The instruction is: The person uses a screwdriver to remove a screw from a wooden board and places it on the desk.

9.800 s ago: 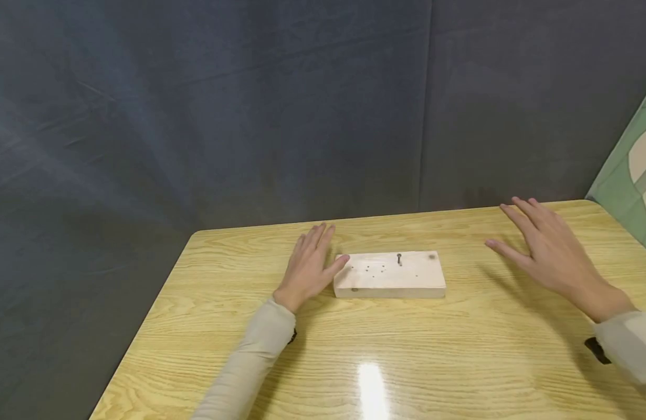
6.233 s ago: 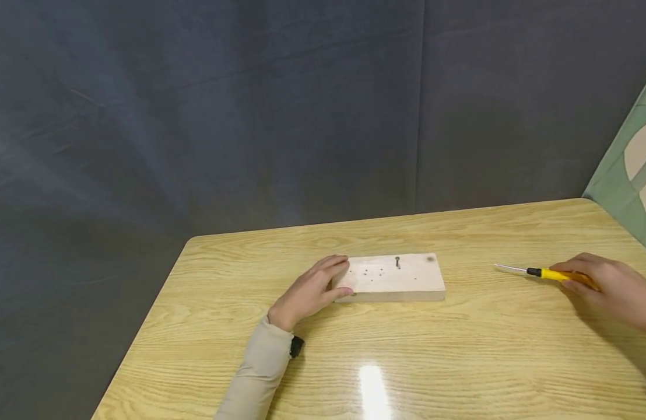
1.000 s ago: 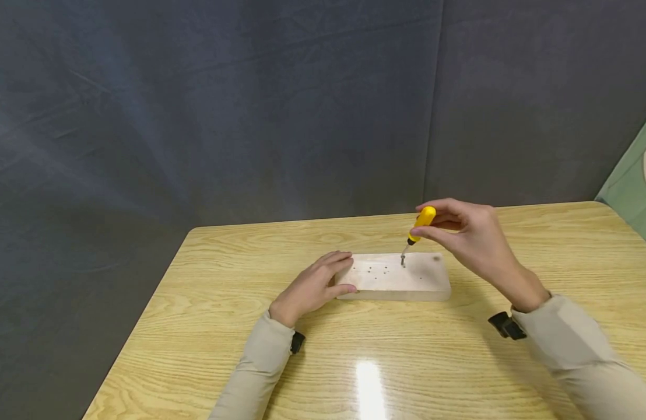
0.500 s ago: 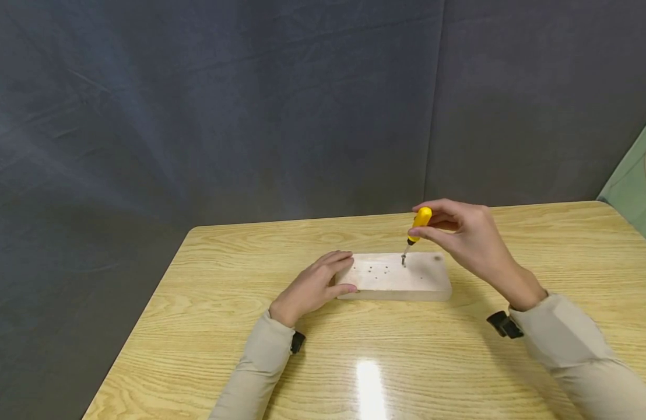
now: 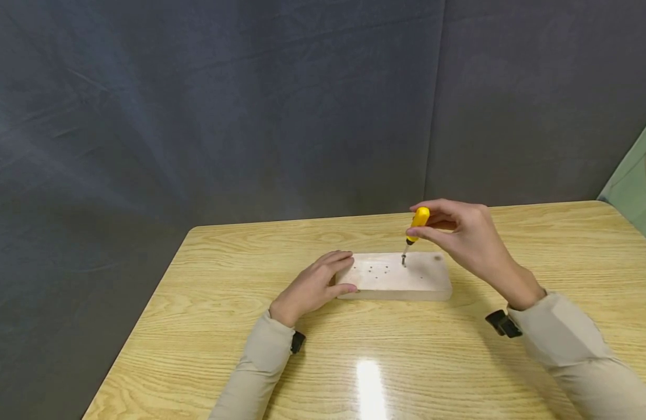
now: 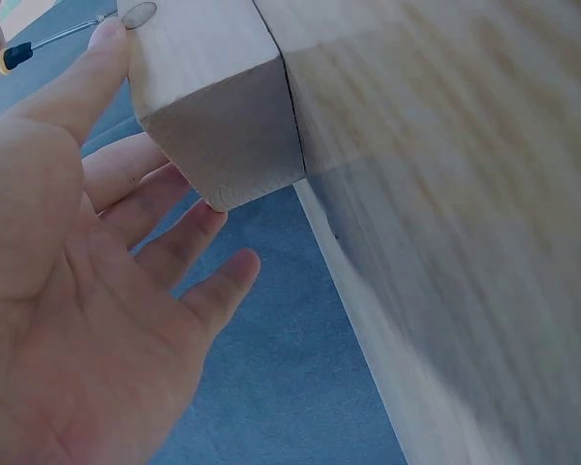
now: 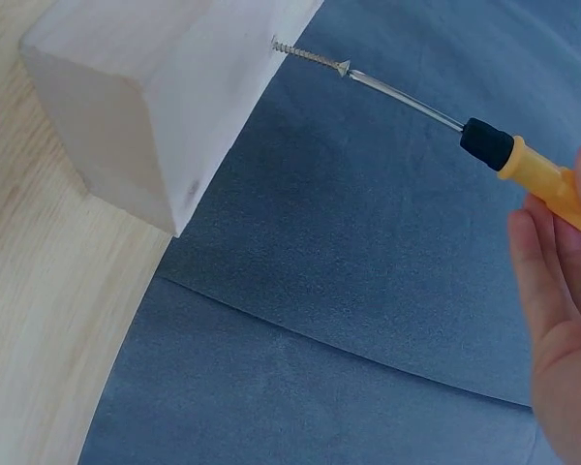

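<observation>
A pale wooden block with several small holes lies on the table. A screw stands partly sunk in its top face, much of the threaded shank showing. My right hand pinches a yellow-handled screwdriver between thumb and fingers. The screwdriver leans a little to the right, its tip right at the screw head. My left hand grips the block's left end, thumb along the near edge and fingers over the far side. In the left wrist view, the left thumb presses by a dark knot at the edge.
The wood-grain table ends at a far edge just behind the block. A dark curtain hangs beyond it. A green patterned panel stands at the right.
Both hands were open and free at first. The left took hold of the block; the right picked up the screwdriver and brought it to the screw. Lately, the handle tilted slightly left.
</observation>
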The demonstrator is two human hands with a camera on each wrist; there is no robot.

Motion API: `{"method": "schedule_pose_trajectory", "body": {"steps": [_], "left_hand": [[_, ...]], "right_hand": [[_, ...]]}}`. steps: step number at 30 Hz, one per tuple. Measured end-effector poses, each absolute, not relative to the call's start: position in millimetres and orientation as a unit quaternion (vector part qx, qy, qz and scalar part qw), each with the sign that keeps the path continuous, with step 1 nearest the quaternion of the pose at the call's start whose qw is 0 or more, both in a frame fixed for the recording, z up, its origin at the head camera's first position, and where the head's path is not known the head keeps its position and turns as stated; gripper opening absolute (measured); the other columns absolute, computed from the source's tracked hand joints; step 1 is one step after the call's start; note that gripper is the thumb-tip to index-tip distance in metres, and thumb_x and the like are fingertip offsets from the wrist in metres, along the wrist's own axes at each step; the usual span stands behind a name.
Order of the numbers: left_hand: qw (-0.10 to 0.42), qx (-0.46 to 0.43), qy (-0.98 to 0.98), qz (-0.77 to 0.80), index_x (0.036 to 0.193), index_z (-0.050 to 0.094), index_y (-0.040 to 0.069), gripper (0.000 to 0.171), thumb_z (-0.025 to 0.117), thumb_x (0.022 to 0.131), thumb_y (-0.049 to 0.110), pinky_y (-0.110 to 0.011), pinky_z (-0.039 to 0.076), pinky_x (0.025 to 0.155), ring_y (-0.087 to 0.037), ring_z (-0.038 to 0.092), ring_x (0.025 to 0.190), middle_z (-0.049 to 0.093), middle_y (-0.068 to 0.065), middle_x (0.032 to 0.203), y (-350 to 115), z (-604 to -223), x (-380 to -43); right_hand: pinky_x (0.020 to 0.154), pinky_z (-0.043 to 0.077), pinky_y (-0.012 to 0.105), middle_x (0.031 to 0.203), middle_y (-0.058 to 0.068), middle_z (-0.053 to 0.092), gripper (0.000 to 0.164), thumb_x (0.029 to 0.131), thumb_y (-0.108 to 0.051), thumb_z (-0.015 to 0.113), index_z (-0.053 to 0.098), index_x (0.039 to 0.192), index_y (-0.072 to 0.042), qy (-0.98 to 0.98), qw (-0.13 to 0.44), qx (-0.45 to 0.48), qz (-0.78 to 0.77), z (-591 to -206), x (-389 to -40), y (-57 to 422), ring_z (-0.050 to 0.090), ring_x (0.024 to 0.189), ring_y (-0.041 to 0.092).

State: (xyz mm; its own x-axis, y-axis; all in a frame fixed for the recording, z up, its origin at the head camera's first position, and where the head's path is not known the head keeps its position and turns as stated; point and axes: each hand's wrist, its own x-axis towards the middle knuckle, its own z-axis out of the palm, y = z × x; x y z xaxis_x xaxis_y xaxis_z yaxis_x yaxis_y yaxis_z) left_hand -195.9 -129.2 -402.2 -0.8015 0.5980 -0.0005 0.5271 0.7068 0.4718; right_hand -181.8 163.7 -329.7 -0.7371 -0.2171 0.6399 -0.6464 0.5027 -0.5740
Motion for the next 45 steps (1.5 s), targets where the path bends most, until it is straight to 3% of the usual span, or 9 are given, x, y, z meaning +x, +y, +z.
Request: {"method": "schedule_pose_trajectory", "body": {"steps": [26, 34, 45], "left_hand": [[0.08, 0.301, 0.922, 0.23, 0.152, 0.042, 0.013, 0.07, 0.06, 0.094, 0.049, -0.04, 0.031, 0.122, -0.021, 0.028, 0.151, 0.034, -0.001, 0.161, -129.1, -401.1, -196.3], [0.077, 0.302, 0.922, 0.231, 0.152, 0.042, 0.013, 0.07, 0.059, 0.095, 0.049, -0.041, 0.031, 0.122, -0.021, 0.028, 0.151, 0.034, -0.001, 0.161, -128.9, -400.5, -195.9], [0.081, 0.298, 0.923, 0.23, 0.152, 0.042, 0.012, 0.07, 0.06, 0.094, 0.048, -0.04, 0.03, 0.122, -0.021, 0.027, 0.151, 0.034, -0.001, 0.161, -128.9, -400.9, -196.2]], "right_hand": [[0.068, 0.054, 0.007, 0.087, 0.008, 0.077, 0.034, 0.067, 0.006, 0.087, 0.074, 0.098, -0.003, -0.821, 0.26, 0.27, 0.431, -331.6, -181.5, 158.7, 0.064, 0.075, -0.013], [0.065, 0.055, 0.008, 0.088, 0.016, 0.076, 0.026, 0.072, 0.006, 0.084, 0.072, 0.096, 0.002, -0.818, 0.239, 0.234, 0.467, -336.0, -182.4, 157.4, 0.065, 0.073, -0.015], [0.069, 0.054, 0.007, 0.097, 0.017, 0.076, 0.028, 0.083, -0.002, 0.079, 0.072, 0.109, 0.002, -0.829, 0.213, 0.215, 0.47, -335.6, -184.0, 157.6, 0.065, 0.076, -0.014]]}}
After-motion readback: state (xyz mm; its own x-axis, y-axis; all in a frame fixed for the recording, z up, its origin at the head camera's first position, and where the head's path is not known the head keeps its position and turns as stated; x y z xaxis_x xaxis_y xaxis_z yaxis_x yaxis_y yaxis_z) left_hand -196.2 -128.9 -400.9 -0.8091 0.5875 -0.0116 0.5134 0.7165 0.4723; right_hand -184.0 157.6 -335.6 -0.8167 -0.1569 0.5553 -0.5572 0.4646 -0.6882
